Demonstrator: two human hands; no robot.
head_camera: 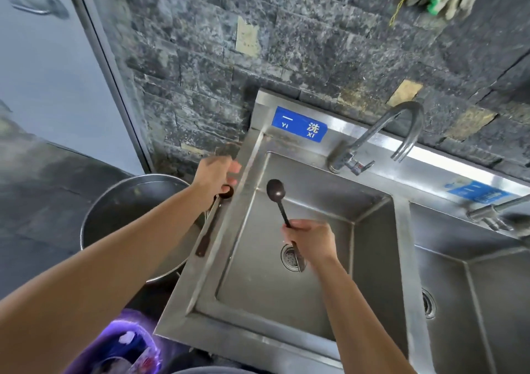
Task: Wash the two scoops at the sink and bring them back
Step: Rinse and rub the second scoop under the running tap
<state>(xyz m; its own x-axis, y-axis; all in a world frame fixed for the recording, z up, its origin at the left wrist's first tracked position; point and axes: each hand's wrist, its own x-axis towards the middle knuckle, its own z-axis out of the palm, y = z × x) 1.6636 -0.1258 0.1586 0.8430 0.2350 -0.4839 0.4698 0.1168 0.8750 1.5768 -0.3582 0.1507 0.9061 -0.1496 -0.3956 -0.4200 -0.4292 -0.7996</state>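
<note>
The right hand [309, 240] is closed around the handle of one dark scoop [276, 194], held bowl-up over the sink [286, 302]. The left hand [216, 178] pinches the bowl end of the second scoop [210, 224] at the sink's left rim, its handle hanging down. That loose pinch could slip, dropping it into the metal basin [114, 201] beside the sink; no water runs from the tap [381, 127].

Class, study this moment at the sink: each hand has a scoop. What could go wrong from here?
1. The left hand grips its scoop at the bowl end, beside the sink's left rim; if it slips, it could drop into the metal basin below rather than the sink.
2. The faucet spout sits right of the right hand's scoop; turned on now, water might miss it.
</note>
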